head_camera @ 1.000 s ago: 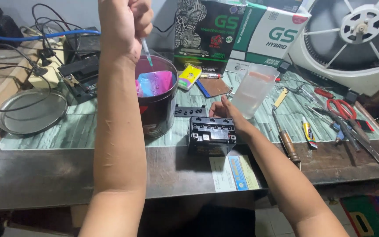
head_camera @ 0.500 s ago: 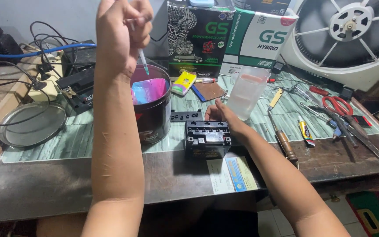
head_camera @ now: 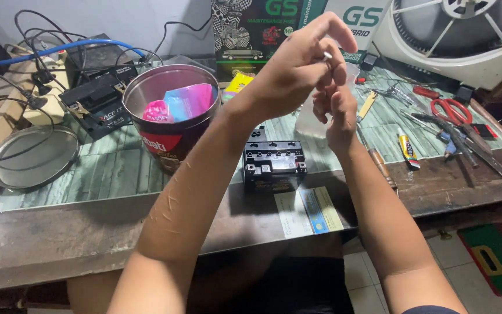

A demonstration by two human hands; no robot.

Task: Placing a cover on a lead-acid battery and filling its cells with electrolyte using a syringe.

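Note:
My left hand (head_camera: pixel 300 67) is raised over the bench and pinches a small thin whitish tube (head_camera: pixel 326 56) between its fingertips. My right hand (head_camera: pixel 337 110) is lifted just under it, fingers curled up against the left fingers; whether it grips the tube is hidden. Below both hands a small black battery (head_camera: pixel 274 164) with a row of top ports stands near the bench's front. A clear plastic cup (head_camera: pixel 308 123) stands behind it, partly hidden by my hands. Left of my forearm, a dark round tin (head_camera: pixel 172 125) holds pink and blue packets.
A metal lid (head_camera: pixel 30 157) lies at the left, with a black box and cables (head_camera: pixel 97 102) behind it. Red scissors (head_camera: pixel 451 110), a glue tube (head_camera: pixel 407 148), a screwdriver (head_camera: pixel 382 168) and other tools lie at the right. Cartons (head_camera: pixel 262 29) and a white fan (head_camera: pixel 466 35) line the back. A paper slip (head_camera: pixel 309 212) lies at the front.
My left hand has swung right, away from above the tin, with the thin tube. My right hand has left the battery and risen to meet it. The view has shifted right.

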